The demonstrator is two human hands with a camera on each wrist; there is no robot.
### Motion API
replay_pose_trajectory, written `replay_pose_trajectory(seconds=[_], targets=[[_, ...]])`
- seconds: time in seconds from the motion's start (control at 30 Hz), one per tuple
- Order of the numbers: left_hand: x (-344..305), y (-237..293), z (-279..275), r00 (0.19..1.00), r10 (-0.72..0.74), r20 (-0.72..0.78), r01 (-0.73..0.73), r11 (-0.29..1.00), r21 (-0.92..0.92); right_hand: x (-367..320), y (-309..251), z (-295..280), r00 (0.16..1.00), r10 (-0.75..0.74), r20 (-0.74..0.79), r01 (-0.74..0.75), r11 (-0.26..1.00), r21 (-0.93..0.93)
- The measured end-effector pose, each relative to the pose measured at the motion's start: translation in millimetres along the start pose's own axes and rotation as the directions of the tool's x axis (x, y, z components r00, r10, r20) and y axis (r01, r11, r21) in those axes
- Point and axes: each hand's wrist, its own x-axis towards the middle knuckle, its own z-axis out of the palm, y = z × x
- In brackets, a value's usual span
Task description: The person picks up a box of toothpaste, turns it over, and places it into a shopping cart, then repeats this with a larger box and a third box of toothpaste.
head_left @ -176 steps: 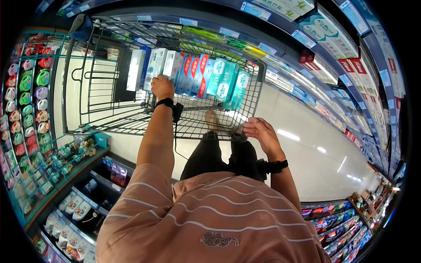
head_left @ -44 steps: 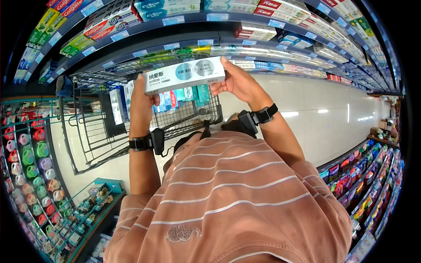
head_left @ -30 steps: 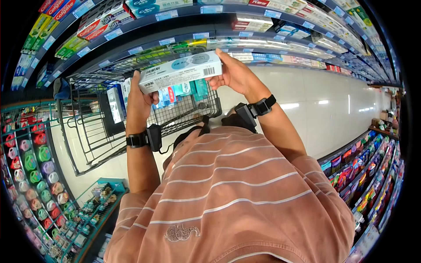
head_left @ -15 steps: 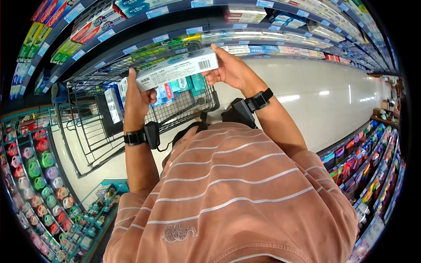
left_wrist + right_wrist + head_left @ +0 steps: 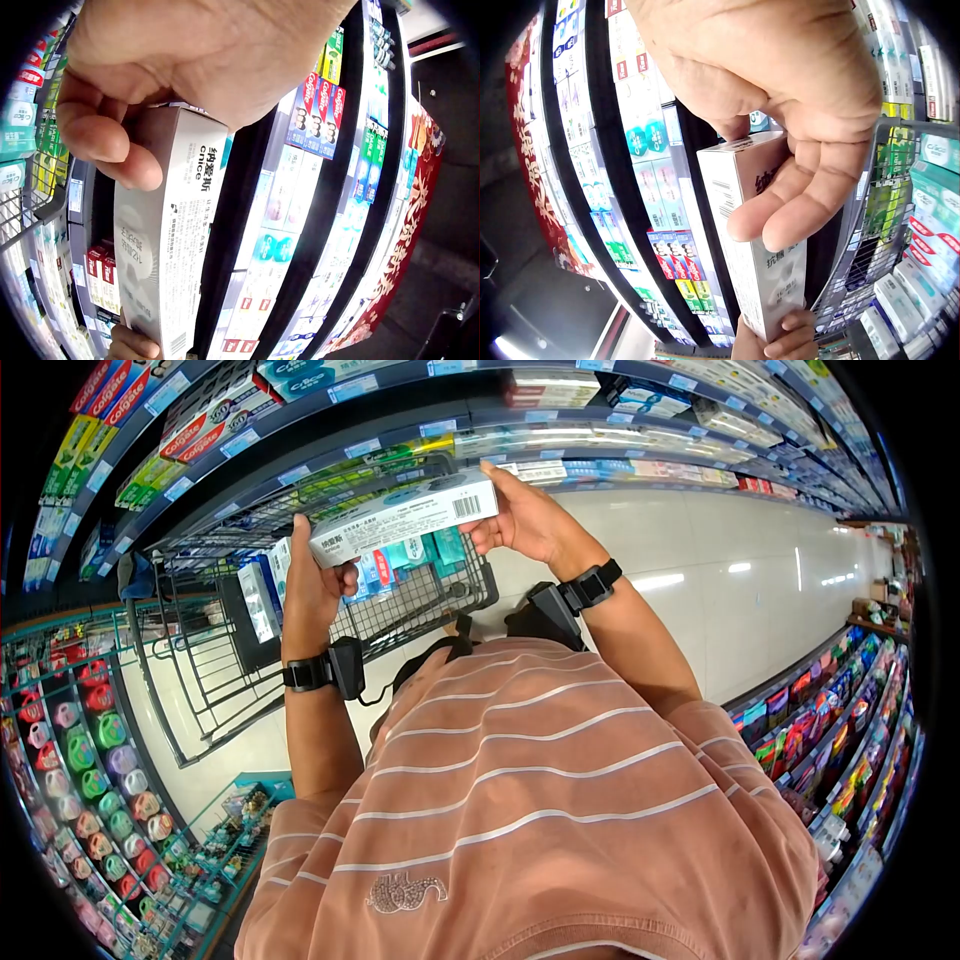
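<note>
A long white toothpaste box (image 5: pixel 405 520) is held up level in front of the body, over the cart. My left hand (image 5: pixel 312 575) grips its left end, thumb on the near top edge and fingers curled underneath. The other end sits in my right hand (image 5: pixel 528 520), pinched between thumb and curled fingers. A printed side with a barcode faces up toward the head. In the left wrist view the box (image 5: pixel 176 240) shows small print along one side; the right wrist view shows its end and barcode, with fingers (image 5: pixel 791 214) wrapping over the box.
Below the box stands a wire shopping cart (image 5: pixel 420 622) holding several toothpaste boxes (image 5: pixel 375 575) in blue, red and teal. Shelves (image 5: pixel 300 472) of toothpaste curve along the far side. Detergent bottles (image 5: pixel 92 780) hang at left, and pale floor (image 5: pixel 720 600) extends right.
Earliest, my left hand reached among boxes in the cart and my right was empty. Later both hold the box; its front face has tipped away, bringing the barcode side into view. Lately it stays still.
</note>
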Motion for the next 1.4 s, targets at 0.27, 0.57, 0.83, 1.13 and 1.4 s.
replay_pose_trajectory(seconds=[0.27, 0.57, 0.83, 1.13, 1.4], targets=[[1, -5, -3, 0.999, -0.047, -0.001, 0.047, 0.998, 0.029, -1, 9, -9, 1.0, 0.009, 0.023, -0.01, 0.999, 0.036], [-14, -19, 7, 0.999, -0.048, -0.026, 0.049, 0.998, 0.037, 1, 22, -24, 0.996, 0.084, 0.027, -0.084, 0.996, 0.021], [-23, -47, 29, 0.994, -0.086, -0.072, 0.088, 0.996, 0.024, -7, 33, -57, 0.981, 0.179, 0.072, -0.183, 0.981, 0.062], [-18, -126, 79, 0.986, -0.159, -0.059, 0.156, 0.987, -0.041, -62, 48, -117, 0.979, 0.186, -0.083, -0.176, 0.978, 0.112], [-7, -174, 111, 0.982, -0.087, -0.166, 0.097, 0.994, 0.058, -60, 74, -161, 0.976, 0.165, -0.138, -0.144, 0.977, 0.155]])
